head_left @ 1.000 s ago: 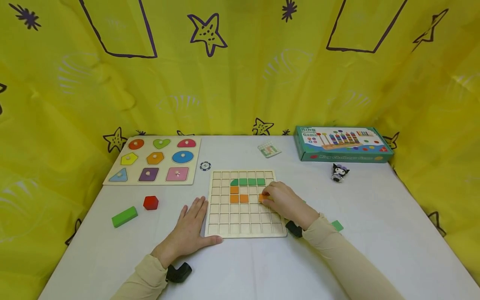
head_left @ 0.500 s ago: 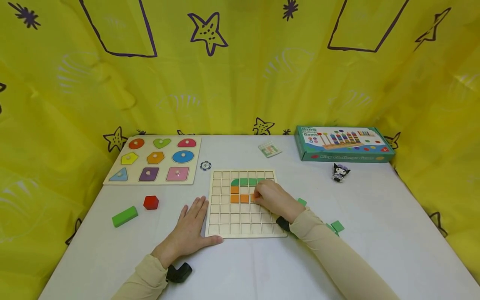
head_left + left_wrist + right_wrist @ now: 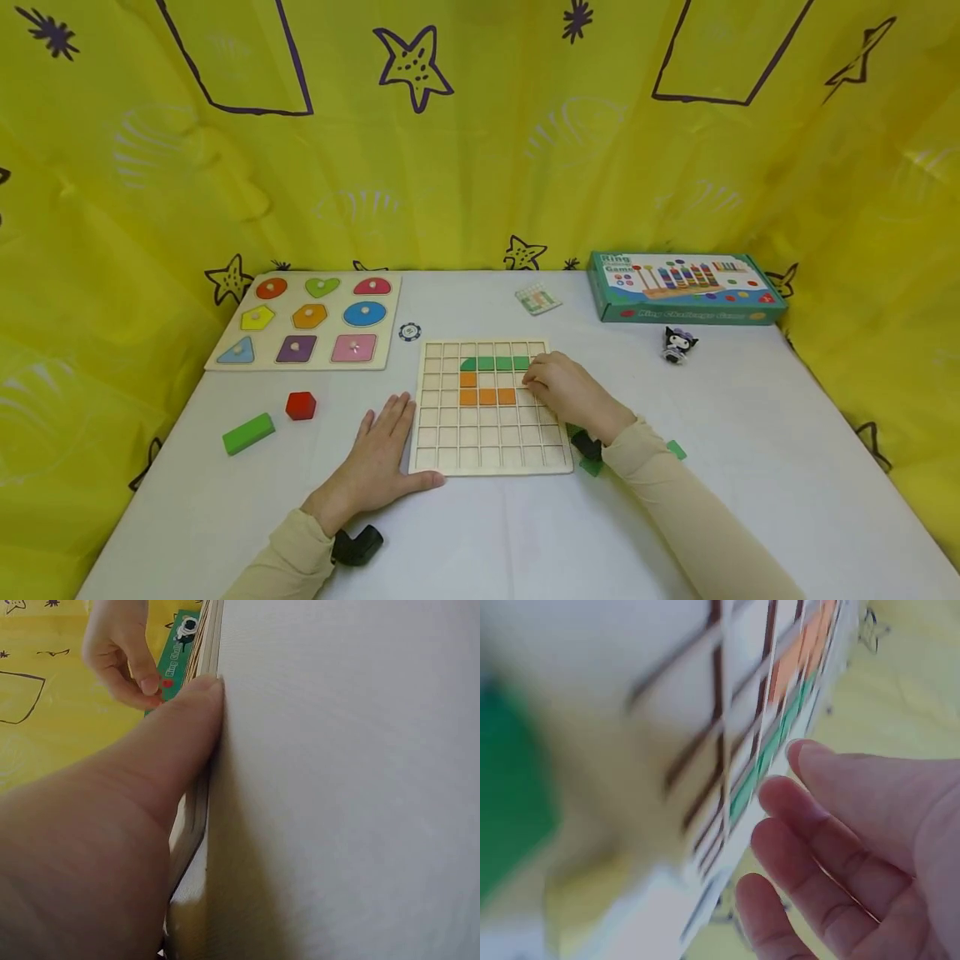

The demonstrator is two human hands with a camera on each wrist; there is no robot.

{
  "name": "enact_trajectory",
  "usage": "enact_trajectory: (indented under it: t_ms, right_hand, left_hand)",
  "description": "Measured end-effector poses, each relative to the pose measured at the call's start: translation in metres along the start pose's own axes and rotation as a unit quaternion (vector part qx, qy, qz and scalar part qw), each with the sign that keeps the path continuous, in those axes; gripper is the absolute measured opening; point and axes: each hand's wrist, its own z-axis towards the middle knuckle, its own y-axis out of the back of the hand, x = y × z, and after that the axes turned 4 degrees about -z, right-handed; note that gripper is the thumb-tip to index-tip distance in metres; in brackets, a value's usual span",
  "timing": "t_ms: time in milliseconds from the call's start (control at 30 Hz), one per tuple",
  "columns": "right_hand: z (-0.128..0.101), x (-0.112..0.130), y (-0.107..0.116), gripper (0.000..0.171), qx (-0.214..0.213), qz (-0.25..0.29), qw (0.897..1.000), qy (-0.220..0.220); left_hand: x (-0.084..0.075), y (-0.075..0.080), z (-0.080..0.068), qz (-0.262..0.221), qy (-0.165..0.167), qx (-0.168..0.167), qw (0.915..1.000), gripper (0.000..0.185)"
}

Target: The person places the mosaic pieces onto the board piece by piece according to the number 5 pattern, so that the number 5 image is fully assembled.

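Note:
A light wooden grid board (image 3: 491,458) lies on the white table. In its grid are a row of green tiles (image 3: 504,363), one with a rounded corner, an orange tile (image 3: 468,379) below their left end, and a row of three orange tiles (image 3: 487,397). My left hand (image 3: 378,458) rests flat along the board's left side, its thumb at the front corner; the left wrist view has the thumb (image 3: 176,724) against the edge. Over the board's right side is my right hand (image 3: 573,392). In the right wrist view its fingers (image 3: 780,844) are loosely bent, with nothing between them.
Loose green tiles (image 3: 590,466) lie beside the board, partly under my right wrist. To the left are a green block (image 3: 249,434), a red block (image 3: 301,406) and a shape puzzle (image 3: 343,291). A pattern card (image 3: 537,299), a game box (image 3: 690,313) and a figurine (image 3: 678,344) stand behind.
My right hand carried an orange tile leftward to the end of the lower orange row and let go of it there. It has since moved back right. The left hand has stayed put.

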Motion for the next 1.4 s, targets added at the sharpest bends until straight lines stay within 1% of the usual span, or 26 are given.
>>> enact_trajectory:
  t_ms: [67,167,267,400,567,733,800,1033,1100,1167,1300,1400]
  right_hand:
    - [-0.005,-0.009,0.007,0.009,0.002,-0.001,1.000,-0.017]
    - [-0.017,-0.021,0.015,0.011,0.021,0.001,0.999,-0.050]
    - [-0.030,-0.031,0.021,0.012,0.034,-0.001,0.997,-0.075]
    - [-0.045,-0.039,0.023,0.014,0.041,-0.005,0.995,-0.088]
    - [-0.055,-0.042,0.019,0.019,0.058,0.015,0.994,-0.095]
    - [-0.055,-0.039,0.016,0.022,0.059,0.012,0.991,-0.116]
    - [-0.053,-0.037,0.014,0.022,0.056,0.002,0.991,-0.121]
    - [-0.051,-0.035,0.007,0.013,0.039,-0.052,0.991,-0.120]
    - [-0.051,-0.035,0.006,0.013,0.034,-0.062,0.990,-0.123]
    - [-0.050,-0.034,0.006,0.017,0.034,-0.061,0.990,-0.125]
    - [-0.045,-0.031,0.005,0.026,0.046,-0.047,0.991,-0.120]
    - [-0.041,-0.030,0.005,0.025,0.053,-0.053,0.991,-0.107]
  left_hand:
    - [0.000,0.000,0.000,0.004,-0.001,-0.002,1.0000,0.120]
    - [-0.001,0.001,0.000,0.004,-0.006,-0.006,1.0000,0.119]
    - [-0.001,0.001,0.000,0.005,-0.005,-0.003,1.0000,0.118]
    - [-0.002,0.002,0.001,0.004,0.001,0.005,1.0000,0.118]
    - [-0.002,0.002,0.001,0.006,0.001,0.008,1.0000,0.118]
    - [-0.003,0.002,0.002,0.008,0.003,0.007,0.9999,0.118]
    - [-0.003,0.002,0.002,0.008,0.001,0.005,1.0000,0.118]
    - [-0.002,0.001,0.001,0.010,0.005,0.005,0.9999,0.119]
    - [-0.003,0.002,0.001,0.008,0.004,0.003,1.0000,0.119]
    - [-0.004,0.002,0.001,0.009,0.005,0.004,0.9999,0.119]
    - [-0.003,0.001,0.001,0.008,0.009,0.008,0.9999,0.120]
    - [-0.002,0.001,0.002,0.008,0.007,0.004,0.9999,0.120]
